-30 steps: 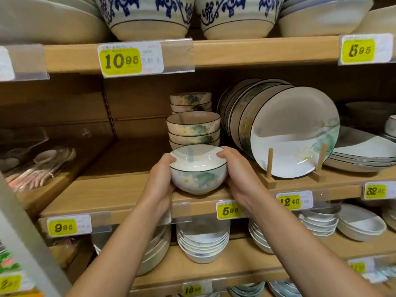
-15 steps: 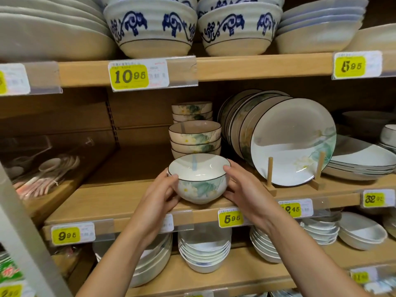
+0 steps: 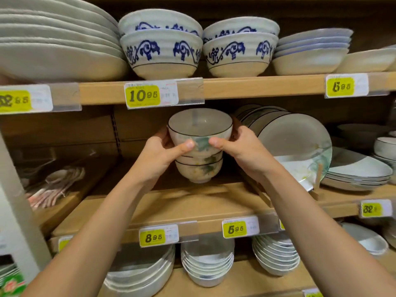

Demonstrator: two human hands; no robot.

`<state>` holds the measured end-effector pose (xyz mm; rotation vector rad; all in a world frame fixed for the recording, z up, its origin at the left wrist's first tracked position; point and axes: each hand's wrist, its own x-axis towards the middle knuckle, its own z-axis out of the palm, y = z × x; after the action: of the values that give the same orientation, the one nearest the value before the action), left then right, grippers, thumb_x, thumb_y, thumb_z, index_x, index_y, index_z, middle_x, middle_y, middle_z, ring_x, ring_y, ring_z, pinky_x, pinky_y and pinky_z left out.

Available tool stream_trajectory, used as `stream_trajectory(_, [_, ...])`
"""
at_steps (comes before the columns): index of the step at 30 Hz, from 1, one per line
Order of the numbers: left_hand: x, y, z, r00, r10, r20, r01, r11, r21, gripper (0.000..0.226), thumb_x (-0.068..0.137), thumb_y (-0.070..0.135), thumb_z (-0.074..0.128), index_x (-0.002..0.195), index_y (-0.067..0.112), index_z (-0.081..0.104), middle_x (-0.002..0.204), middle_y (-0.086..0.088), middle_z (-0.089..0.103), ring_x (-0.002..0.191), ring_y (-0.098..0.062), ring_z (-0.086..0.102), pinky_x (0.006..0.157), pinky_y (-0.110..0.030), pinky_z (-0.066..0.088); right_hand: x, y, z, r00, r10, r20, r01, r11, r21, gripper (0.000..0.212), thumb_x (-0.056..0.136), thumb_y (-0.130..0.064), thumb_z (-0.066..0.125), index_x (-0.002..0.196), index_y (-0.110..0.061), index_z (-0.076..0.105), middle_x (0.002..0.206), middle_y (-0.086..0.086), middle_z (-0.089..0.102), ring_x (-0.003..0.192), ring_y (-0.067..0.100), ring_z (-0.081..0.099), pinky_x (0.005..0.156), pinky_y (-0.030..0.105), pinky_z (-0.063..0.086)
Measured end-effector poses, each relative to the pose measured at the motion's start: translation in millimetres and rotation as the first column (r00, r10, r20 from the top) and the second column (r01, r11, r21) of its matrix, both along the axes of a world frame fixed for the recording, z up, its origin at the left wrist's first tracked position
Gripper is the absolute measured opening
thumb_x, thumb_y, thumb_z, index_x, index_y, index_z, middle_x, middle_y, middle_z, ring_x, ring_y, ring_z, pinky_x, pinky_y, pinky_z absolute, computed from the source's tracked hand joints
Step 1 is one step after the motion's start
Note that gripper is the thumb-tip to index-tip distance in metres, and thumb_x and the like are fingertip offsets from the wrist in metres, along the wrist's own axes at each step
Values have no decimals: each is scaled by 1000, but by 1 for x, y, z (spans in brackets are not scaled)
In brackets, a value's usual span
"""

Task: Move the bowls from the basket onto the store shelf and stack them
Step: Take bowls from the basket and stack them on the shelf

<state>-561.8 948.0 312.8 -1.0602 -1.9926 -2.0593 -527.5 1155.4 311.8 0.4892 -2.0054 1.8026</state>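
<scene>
— Bowl between both palms, you see? The left hand and the right hand each curl round its sides, thumbs pressed on the near wall.

— And where does it sit?

— On top of the stack, directly under the hands, on the middle shelf. Whether it is fully nested in the one below, I can't tell from where I stand.

— What worries you?

— If the hands let go while it sits crooked, it may rock and tip the whole stack forward off the shelf. The upright plates stand just beside the right hand, too, and a sideways pull-away could knock them over. And the upper shelf hangs close above the hands, so lifting to re-seat it could chip the rim.
</scene>
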Motion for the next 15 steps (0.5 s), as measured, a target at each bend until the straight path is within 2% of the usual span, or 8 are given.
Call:
stream_trajectory(2, [-9,3,4,1000,24,-12,-24,1000,-14,59,82,16,71,136,11,50,129,-4,64,118,-12,61,100,-29,49,-13,-1,4,997,-76,-25,78,991,105,76,60,-40,88,126,-16,58,116,-5,70,110,7,64,97,30,52])
stream_trajectory(4, [-20,7,7,998,57,6,-57,998,-5,55,84,11,70,135,9,52,128,-5,65,116,-13,63,99,-27,50,-26,-2,5,988,-156,8,154,984,92,88,53,-48,88,130,-18,56,114,-6,70,109,6,63,96,30,51])
stream_trajectory(6, [-34,11,8,997,69,20,-69,998,-9,50,88,9,66,136,7,51,129,-8,63,118,-16,61,102,-31,48,-38,-3,4,986,-166,4,166,985,35,94,53,-46,89,136,-23,49,120,-7,67,113,7,61,94,27,51])
stream_trajectory(8, [-49,17,9,996,73,44,-72,997,-14,50,90,11,64,137,7,48,133,-9,60,122,-19,57,105,-34,44,-53,-5,2,987,-155,-41,155,988,-4,84,60,-37,88,134,-25,49,122,-8,65,112,5,61,92,24,51])
stream_trajectory(12, [-78,24,6,994,76,77,-79,996,43,53,87,14,67,137,10,50,133,-7,61,123,-19,56,105,-34,43,-75,-7,2,977,-205,-56,201,977,-69,72,65,-29,87,128,-26,52,110,-19,66,94,-12,62,73,7,50])
stream_trajectory(15, [-90,26,0,996,34,88,-39,998,54,62,79,28,72,136,15,52,130,-1,63,121,-14,58,101,-30,43,-87,-6,1,975,-221,-30,218,973,-70,70,65,-30,87,125,-31,51,107,-21,64,92,-11,61,71,9,49])
